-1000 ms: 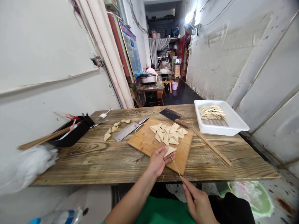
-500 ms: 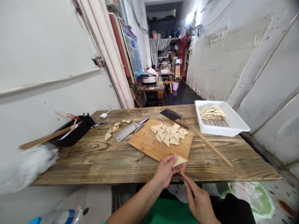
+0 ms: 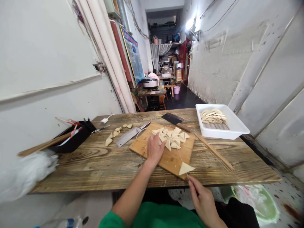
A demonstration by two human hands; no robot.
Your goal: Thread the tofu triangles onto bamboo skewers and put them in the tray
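Pinching skewer (image 3: 187, 176) in right hand (image 3: 201, 195), with pale triangle (image 3: 186, 168) threaded on it, at near corner of cutting board (image 3: 142, 144). Keeping thumb apart on left hand (image 3: 155, 151), beside triangle heap (image 3: 174, 135); cannot tell whether gripping any.

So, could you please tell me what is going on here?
A person's right hand holds a thin wooden skewer carrying one pale triangular piece. The left hand is at the heap of similar pale triangles on the light-brown wooden cutting board. More skewered pale pieces lie in the white rectangular tray.
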